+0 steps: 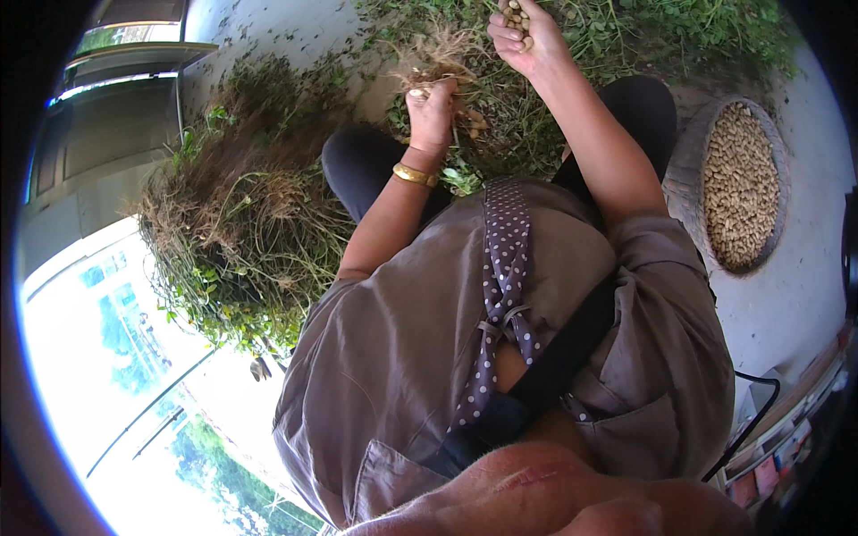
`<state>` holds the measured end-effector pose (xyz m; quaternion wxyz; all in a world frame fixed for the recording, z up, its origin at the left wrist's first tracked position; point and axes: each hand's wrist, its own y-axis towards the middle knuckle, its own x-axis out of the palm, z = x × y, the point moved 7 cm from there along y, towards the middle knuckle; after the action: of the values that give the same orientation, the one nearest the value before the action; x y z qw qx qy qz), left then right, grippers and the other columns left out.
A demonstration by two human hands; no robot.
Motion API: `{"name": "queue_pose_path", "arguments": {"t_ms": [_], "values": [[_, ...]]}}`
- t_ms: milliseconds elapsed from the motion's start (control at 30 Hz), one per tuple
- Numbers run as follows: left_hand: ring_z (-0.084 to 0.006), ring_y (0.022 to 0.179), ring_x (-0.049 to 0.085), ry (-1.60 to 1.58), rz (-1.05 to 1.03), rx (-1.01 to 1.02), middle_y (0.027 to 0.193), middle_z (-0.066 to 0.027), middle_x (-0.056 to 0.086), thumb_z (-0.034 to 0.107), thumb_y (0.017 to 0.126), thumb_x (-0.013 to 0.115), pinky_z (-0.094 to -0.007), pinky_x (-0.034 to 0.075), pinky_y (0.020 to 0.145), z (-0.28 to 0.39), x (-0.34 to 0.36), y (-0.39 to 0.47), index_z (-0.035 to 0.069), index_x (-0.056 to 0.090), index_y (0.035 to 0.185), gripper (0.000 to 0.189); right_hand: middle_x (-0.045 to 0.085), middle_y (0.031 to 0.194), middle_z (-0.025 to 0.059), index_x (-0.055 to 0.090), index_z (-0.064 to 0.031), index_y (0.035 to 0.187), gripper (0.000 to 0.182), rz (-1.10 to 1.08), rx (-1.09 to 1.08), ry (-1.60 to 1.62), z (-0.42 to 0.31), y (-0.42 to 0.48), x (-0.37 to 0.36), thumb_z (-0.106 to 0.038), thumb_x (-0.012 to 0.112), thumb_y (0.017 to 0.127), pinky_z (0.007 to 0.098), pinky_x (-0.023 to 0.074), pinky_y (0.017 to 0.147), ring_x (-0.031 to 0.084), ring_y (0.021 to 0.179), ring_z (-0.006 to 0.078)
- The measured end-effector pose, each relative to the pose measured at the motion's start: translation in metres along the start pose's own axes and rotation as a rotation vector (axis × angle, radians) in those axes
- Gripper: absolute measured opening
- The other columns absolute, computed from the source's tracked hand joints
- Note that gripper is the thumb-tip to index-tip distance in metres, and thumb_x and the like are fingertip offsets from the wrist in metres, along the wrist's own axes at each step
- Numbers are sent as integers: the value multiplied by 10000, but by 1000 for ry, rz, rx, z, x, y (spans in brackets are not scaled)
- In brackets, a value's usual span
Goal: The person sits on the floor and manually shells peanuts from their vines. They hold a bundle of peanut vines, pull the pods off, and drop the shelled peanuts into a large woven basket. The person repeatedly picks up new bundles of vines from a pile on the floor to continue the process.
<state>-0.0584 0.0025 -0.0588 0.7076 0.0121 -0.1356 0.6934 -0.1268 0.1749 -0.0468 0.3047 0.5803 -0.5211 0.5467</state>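
Note:
My left hand (431, 114) is closed around the root end of a peanut plant. Its dry brown roots (439, 57) fan out above the fist, and a pale pod shows at the fingers. A few peanut pods (474, 122) hang just right of that hand. Higher up and to the right, my right hand (529, 40) holds several loose peanuts (516, 23) in its curled fingers. Between my knees lie green peanut plants (509, 127).
A round woven basket (694, 181) filled with peanuts (741, 187) stands on the floor (808, 221) at my right. Pulled peanut plants (248, 221) with tangled roots are heaped at my left. More leafy plants (697, 33) lie at the far side.

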Motion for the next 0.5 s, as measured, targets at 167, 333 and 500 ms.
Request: {"name": "queue_pose_path", "arguments": {"t_ms": [167,333,500], "values": [[-112,551,497,-84,70,21,700,-2,550,144,829,599,-261,416,490,11,-15,14,51,608,820,93,498,596,52,557,-89,737,383,-115,-89,-54,-65,-53,-4,-343,437,997,188,296,286,417,414,99],[-110,553,495,-77,28,-20,689,8,540,140,860,586,-271,412,503,17,-18,13,44,618,842,103,468,614,58,484,-73,733,180,-89,-336,-213,-209,-148,-55,-130,605,854,223,345,407,462,525,119],[-120,560,533,-228,-261,-80,709,-17,604,149,917,576,-275,434,517,13,9,31,38,632,900,125,614,1015,145,595,-5,1112,353,847,-993,-2401,-462,-350,-238,-298,545,922,349,489,713,579,898,255]]}}
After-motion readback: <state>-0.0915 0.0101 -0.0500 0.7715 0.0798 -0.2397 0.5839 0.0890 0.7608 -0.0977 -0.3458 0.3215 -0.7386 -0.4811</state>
